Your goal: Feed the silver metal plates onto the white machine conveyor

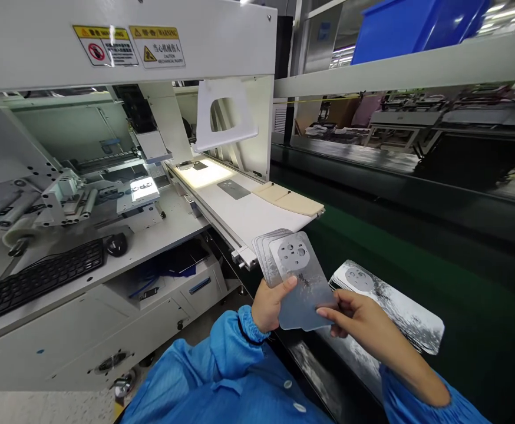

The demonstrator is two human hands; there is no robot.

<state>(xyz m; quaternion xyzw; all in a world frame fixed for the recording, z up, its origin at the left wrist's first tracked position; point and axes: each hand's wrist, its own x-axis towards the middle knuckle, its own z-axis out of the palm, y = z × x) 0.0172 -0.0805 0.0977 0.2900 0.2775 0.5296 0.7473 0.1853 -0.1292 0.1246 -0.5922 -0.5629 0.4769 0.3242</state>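
Note:
A fanned stack of grey phone back panels (268, 250) with camera cut-outs is gripped in my left hand (270, 303), thumb across the front. My right hand (350, 315) pinches the lower right edge of the top phone back panel (304, 294), thumb in front and fingers partly hidden behind. This top panel overlaps the others and bears a cloudy, shiny patch. To the right, another pile of phone back panels (394, 306) lies beside my right forearm. One dark panel (233, 189) rests on the white conveyor belt (257, 215), and a smaller-looking one (200, 165) lies on its lit part.
A white machine (222, 53) with warning labels stands over the conveyor. A beige plate (288, 199) covers the belt's right edge. A keyboard (40, 277) and mouse (116, 244) sit on the left bench. A dark green belt (474, 259) runs along the right.

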